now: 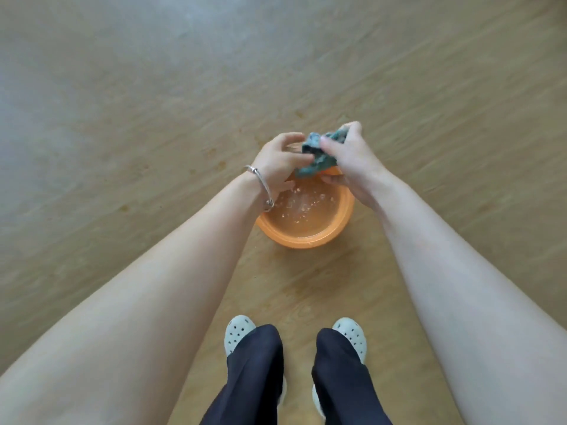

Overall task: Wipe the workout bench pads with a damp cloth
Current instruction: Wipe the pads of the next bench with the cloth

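Observation:
A wet teal cloth is bunched up above the far rim of an orange basin that stands on the floor with water in it. My right hand grips the cloth's right part, thumb and fingers curled round it. My left hand, with a silver bangle on the wrist, holds the cloth's left end with curled fingers. Drops and ripples show on the water below the cloth. No workout bench is in view.
Wooden floor stretches all around the basin, with small wet spots to its left. My feet in pale perforated clogs and dark trousers stand just near of the basin.

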